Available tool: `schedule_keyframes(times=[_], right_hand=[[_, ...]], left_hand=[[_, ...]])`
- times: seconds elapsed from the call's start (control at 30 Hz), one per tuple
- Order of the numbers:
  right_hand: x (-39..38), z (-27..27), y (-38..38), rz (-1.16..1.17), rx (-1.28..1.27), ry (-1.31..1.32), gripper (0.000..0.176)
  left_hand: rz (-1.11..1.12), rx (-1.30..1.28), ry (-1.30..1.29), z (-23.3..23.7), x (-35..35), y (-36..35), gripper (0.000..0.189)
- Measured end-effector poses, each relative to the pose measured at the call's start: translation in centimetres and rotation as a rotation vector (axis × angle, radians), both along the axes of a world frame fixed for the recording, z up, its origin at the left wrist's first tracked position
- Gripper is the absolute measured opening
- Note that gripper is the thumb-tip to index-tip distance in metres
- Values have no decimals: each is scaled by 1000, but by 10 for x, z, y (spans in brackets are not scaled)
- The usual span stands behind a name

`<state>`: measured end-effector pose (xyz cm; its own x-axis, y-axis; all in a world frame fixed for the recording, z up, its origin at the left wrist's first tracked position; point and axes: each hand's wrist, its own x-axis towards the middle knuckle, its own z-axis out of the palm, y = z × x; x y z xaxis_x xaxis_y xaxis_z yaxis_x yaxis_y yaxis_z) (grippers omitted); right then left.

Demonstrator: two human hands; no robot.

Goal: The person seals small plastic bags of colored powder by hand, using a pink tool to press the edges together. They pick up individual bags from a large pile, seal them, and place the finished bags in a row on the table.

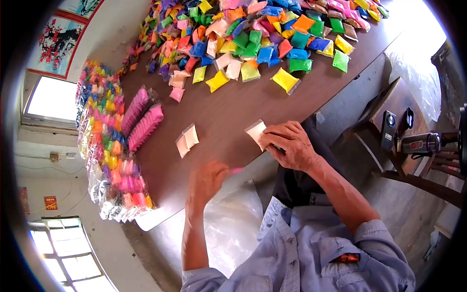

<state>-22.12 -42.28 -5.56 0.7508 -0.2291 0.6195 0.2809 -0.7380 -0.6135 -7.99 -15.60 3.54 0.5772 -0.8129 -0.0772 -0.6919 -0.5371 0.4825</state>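
Note:
My right hand point(292, 146) is closed on a small clear packet of pale peach filling point(255, 132), pinched at its near side just above the table edge. To its left, my left hand point(209, 180) is smeared by motion. A short thin pink object point(237, 171) sticks out of its fingers; its kind cannot be made out. Beyond my left hand, two pale peach packets point(187, 140) lie side by side on the brown table point(219, 112), touching or overlapping.
A large heap of colourful packets point(253, 46) covers the far table. Two bundles of pink packets point(146, 127) lie at left, beside stacked bags of mixed packets point(104, 141). On the right, a wooden stool holds a flask point(421, 143) and a dark device point(388, 130). Clear plastic point(231, 224) hangs below.

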Motion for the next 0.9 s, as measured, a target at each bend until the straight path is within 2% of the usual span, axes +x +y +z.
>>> schedule_keyframes(times=[0.1, 0.17, 0.3, 0.37, 0.4, 0.47, 0.57, 0.7, 0.77, 0.87, 0.9], right_hand=[[1, -1, 1, -12, 1, -4, 30], [3, -3, 3, -24, -3, -9, 31], [2, -2, 3, -22, -16, 3, 33], [1, 0, 3, -29, -24, 14, 33], [1, 0, 3, -26, -16, 12, 33], [-1, -1, 4, -25, -6, 13, 34], [2, 0, 1, -35, -37, 7, 34], [1, 1, 2, -10, -30, -23, 34], [5, 4, 1, -9, -41, -38, 33], [-1, 6, 5, -20, -26, -32, 31], [1, 6, 6, -29, -38, -19, 31]], left_hand=[[-14, 75, 32, 2, -21, 26, 9], [132, 41, 159, 4, -30, 31, 6], [249, -29, 133, 6, -32, 27, 7], [20, -98, 22, 1, -34, 22, 6], [16, -100, 23, -4, -36, 21, 6], [129, -99, -140, -15, -43, 24, 7], [180, -100, -210, -12, -42, 30, 7], [285, -177, -67, -4, -43, 33, 6], [323, -141, -257, -19, -24, 43, 7], [415, -99, -334, -19, -21, 48, 9], [376, -172, -350, -18, -23, 40, 9]])
